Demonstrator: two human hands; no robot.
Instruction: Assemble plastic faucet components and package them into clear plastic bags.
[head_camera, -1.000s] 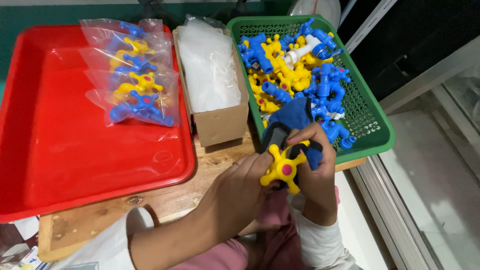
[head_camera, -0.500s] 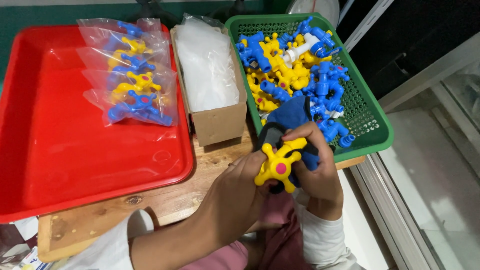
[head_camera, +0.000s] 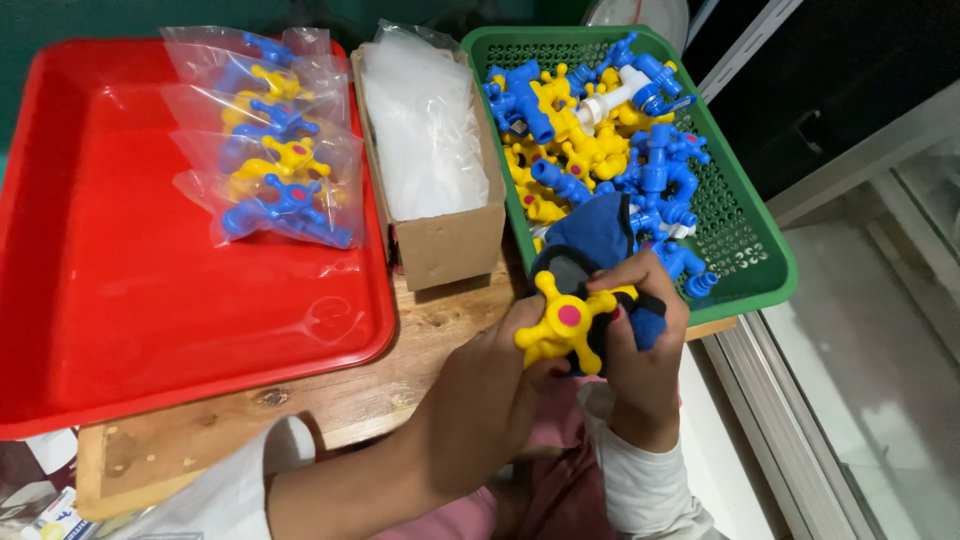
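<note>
Yellow tap (head_camera: 566, 325) has turned slightly since a second ago, cross handle now facing up. Left hand (head_camera: 490, 385) closed around its handle end; right hand (head_camera: 640, 335) clamps tap body inside blue cloth (head_camera: 600, 240). Held above table's front edge, beside green basket (head_camera: 755, 255). Wiping apparently ongoing.

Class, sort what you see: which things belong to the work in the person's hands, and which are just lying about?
In the work:
left hand
right hand
yellow tap
blue cloth

Lying about:
green basket of loose taps
box of clear bags
red tray
bagged taps
wooden table
</note>
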